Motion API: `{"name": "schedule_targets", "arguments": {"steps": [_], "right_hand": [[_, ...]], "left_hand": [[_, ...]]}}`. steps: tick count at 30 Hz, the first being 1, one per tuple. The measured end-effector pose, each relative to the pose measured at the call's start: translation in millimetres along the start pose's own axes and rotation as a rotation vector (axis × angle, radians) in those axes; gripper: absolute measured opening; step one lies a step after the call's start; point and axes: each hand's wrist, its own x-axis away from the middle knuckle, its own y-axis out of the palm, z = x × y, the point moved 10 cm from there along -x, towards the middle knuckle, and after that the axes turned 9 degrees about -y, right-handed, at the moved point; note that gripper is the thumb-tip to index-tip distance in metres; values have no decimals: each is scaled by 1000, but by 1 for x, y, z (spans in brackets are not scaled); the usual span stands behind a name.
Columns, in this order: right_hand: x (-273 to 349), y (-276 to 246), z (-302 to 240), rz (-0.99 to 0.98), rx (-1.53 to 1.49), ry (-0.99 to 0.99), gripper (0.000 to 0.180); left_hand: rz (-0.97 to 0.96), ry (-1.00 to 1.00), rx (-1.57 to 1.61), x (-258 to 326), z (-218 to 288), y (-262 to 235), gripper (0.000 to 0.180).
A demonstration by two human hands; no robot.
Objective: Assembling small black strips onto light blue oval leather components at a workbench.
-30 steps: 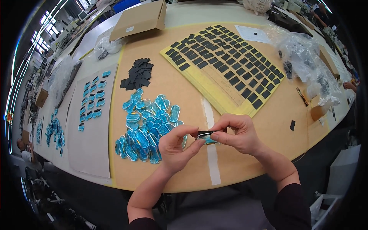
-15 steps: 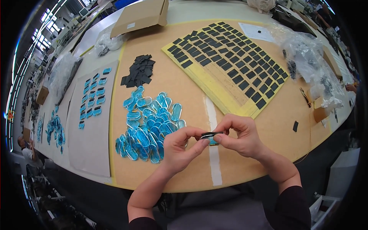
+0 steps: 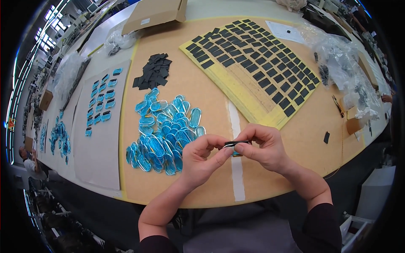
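My left hand (image 3: pixel 199 159) and my right hand (image 3: pixel 265 148) meet over the near middle of the table, each in a pinch. Between their fingertips is a black strip (image 3: pixel 230 143) on a small blue piece (image 3: pixel 236 154), mostly covered by the fingers. Just left of my left hand lies a heap of blue oval pieces (image 3: pixel 162 141) with clear, shiny rims. Behind that heap is a pile of loose black rectangles (image 3: pixel 154 72). Beyond my right hand, a yellow board (image 3: pixel 253 110) carries rows of black rectangles.
On a grey sheet (image 3: pixel 99 156) at left lie rows of blue ovals with black strips. More blue pieces (image 3: pixel 61 137) lie farther left. A cardboard box (image 3: pixel 156 14) stands at the back; plastic bags (image 3: pixel 333 52), tweezers (image 3: pixel 338 106) and a single black rectangle (image 3: pixel 326 137) are at right.
Both hands stay together, and my right thumb has shifted slightly over the black strip. The view has tilted a little; the things on the table look unmoved.
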Motion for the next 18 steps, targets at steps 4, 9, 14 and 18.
{"name": "schedule_targets", "arguments": {"steps": [4, 9, 14, 18], "right_hand": [[2, -1, 1, 23, 4, -16, 13], [3, 0, 4, 30, -17, -10, 12], [3, 0, 5, 40, -15, 4, 11], [4, -1, 5, 44, -2, -14, 11]], "left_hand": [[-3, -4, 21, 1, 0, 1, 18], [-2, -5, 34, 1, -2, 0, 15], [-1, -14, 40, 1, -1, 1, 15], [-8, -44, 55, 1, -3, 1, 15]]}}
